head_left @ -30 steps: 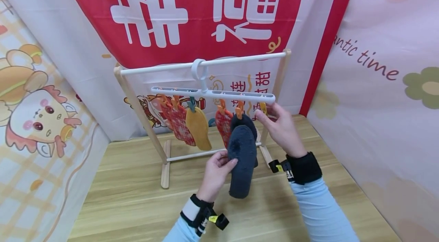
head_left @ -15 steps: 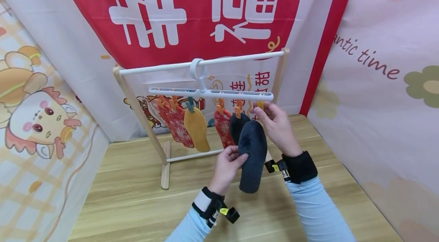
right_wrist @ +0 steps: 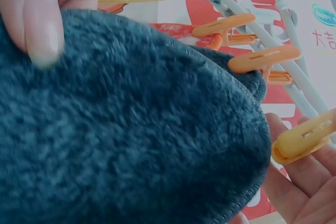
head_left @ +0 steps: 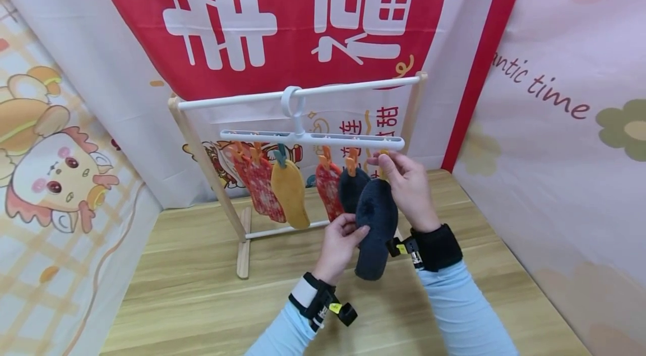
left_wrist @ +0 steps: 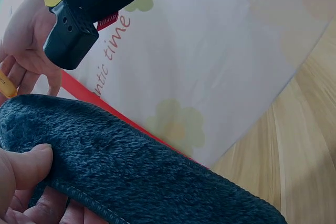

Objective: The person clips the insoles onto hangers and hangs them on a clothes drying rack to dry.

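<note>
A fuzzy dark blue-grey insole [head_left: 376,232] hangs tilted from my left hand [head_left: 339,244], whose thumb lies on its front and whose fingers are behind it. Its rounded upper end is just below a yellow clothespin [right_wrist: 302,140]. My right hand [head_left: 411,190] pinches that clothespin at the right end of the white hanger [head_left: 353,142]. In the right wrist view the clothespin's tip is beside the insole's edge; whether it grips the insole I cannot tell. Another dark insole [head_left: 350,190] hangs from an orange clothespin [head_left: 351,164] to the left.
Red patterned insoles [head_left: 262,190] and a yellow insole [head_left: 289,193] hang from other clothespins on the hanger. The hanger hooks over the white bar [head_left: 343,88] of a wooden-legged rack [head_left: 209,171]. The rack stands on a wood-grain table [head_left: 202,305], with printed cloth behind and beside.
My left hand has moved the dark insole right and slightly up, bringing its rounded end near the yellow clothespin. My right hand has stayed at that clothespin, its wrist shifting slightly left.
</note>
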`<state>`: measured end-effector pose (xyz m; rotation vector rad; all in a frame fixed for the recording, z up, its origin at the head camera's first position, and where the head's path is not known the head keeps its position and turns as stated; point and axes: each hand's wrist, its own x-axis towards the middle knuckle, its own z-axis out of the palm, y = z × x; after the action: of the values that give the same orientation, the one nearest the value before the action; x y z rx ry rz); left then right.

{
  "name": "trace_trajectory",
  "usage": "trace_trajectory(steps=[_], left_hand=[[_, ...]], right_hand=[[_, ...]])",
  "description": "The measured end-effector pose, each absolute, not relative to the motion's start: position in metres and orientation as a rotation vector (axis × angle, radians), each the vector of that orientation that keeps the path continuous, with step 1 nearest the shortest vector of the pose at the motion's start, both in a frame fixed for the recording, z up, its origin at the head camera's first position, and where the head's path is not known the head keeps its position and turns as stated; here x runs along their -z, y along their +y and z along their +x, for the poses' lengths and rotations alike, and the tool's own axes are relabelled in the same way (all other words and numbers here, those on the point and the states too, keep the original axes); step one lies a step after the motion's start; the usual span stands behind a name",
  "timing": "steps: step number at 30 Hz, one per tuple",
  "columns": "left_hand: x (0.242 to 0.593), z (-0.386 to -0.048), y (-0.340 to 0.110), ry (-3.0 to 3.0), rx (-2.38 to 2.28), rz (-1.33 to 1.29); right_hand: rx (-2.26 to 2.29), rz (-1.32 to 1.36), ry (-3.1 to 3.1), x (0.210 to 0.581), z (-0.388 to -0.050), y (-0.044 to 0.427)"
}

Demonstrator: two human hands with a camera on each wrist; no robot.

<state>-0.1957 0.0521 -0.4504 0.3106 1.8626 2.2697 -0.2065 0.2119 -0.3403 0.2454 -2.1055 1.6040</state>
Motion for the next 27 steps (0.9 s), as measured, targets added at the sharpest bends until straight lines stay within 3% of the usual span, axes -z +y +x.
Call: trace_trajectory(steps=[27], left_hand=[[0.446,-0.203,0.067,1.819,-2.280,0.269]], right_hand=[[-1.786,0.182,-2.003,0.340,-0.205,0.208]])
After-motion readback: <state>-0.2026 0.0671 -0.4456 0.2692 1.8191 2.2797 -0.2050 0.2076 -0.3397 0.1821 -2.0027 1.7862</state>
